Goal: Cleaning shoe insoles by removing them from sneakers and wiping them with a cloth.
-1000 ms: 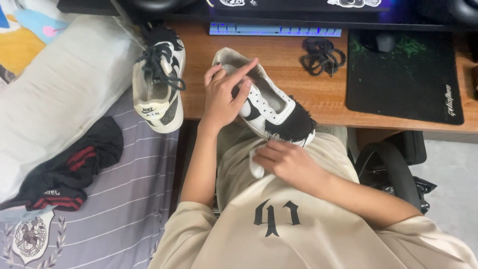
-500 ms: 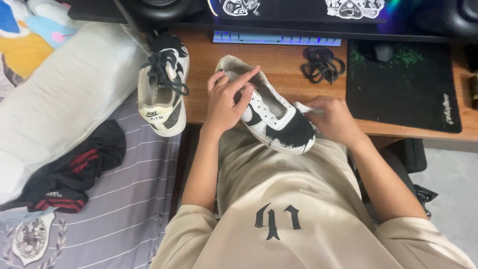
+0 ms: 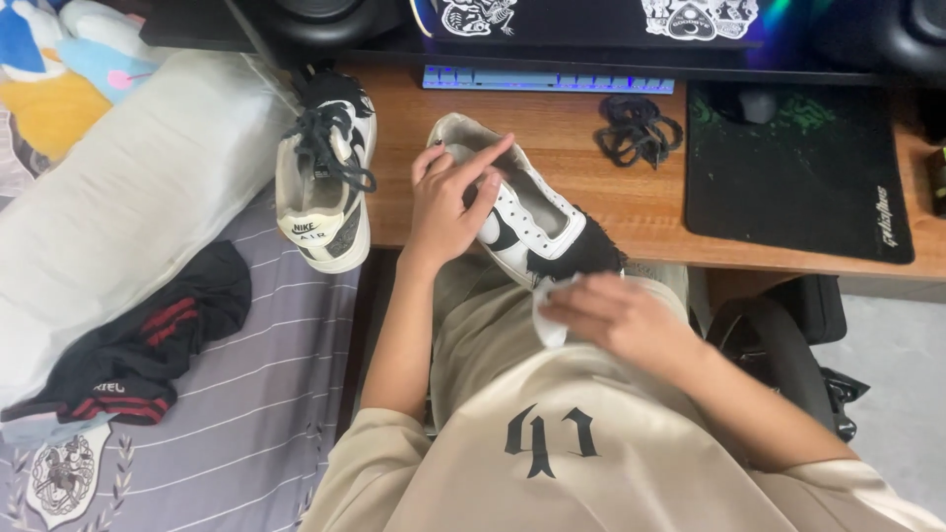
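The bed (image 3: 266, 414), with a grey striped cover, fills the left of the view and carries one long white pillow (image 3: 118, 217), one crumpled black garment with red stripes (image 3: 138, 345) and soft toys at the upper left corner; the wooden surface (image 3: 631, 197) runs across the top, holding one backlit keyboard (image 3: 547, 79), one black mouse mat (image 3: 798, 167) with one mouse (image 3: 746, 101) on it, and one loose bundle of black laces (image 3: 636, 128); a black chair (image 3: 778, 355) stands below the surface at right.

Sneakers: two, both white and black. The laced sneaker (image 3: 325, 187) lies at the surface's left edge, partly over the bed, long axis near vertical in the view, heel toward the person. The unlaced sneaker (image 3: 527, 222) rests on the surface edge and the person's lap; long axis diagonal, one end at the upper left away from the person, black end at the lower right toward the person.

The left hand (image 3: 448, 207) is partly open, steadying the unlaced sneaker from the left, index finger extended across its opening. The right hand (image 3: 616, 315) is curled around one small white cloth (image 3: 547, 310), just beside the sneaker's black end.
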